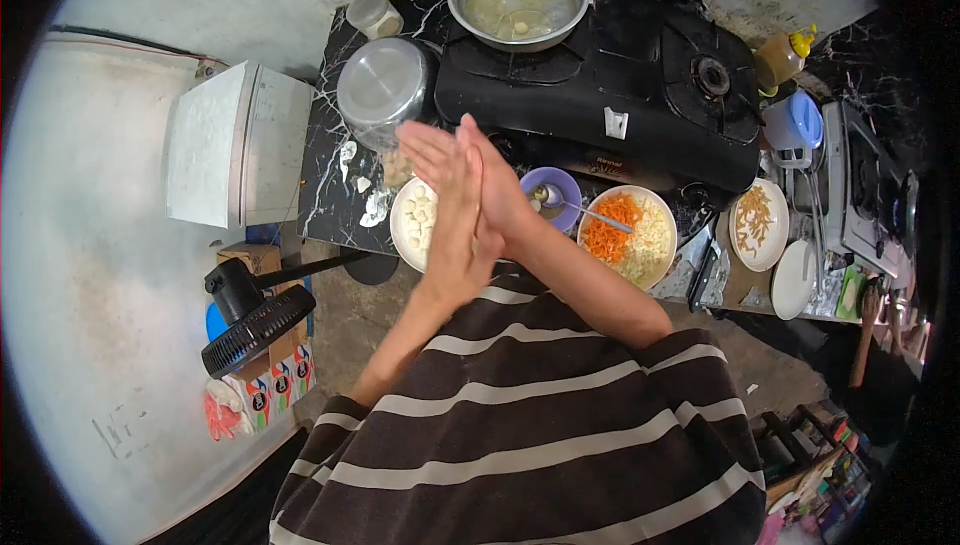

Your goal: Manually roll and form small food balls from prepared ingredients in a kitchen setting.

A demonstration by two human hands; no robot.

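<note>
My left hand [452, 226] and my right hand [499, 188] are pressed palm to palm, fingers pointing away from me. Whether anything lies between the palms is hidden. Just beneath my left hand is a white plate [400, 236] of small pale dough balls [418, 207], partly covered by that hand. Right of my wrists sits a purple bowl [571, 186] with a metal spoon [592, 215] leaning out of it. Beside it a cream plate [666, 275] holds shredded carrot [611, 226] and a pale chopped vegetable [649, 237].
A black Rinnai gas stove [555, 113] bears a metal pot [455, 12] of liquid with pale round pieces. Left of it are an overturned metal pot [382, 83] and a jar [373, 13]. A knife [701, 271] lies right, near a plate of brown strips [754, 222]. A black fan [255, 331] stands left.
</note>
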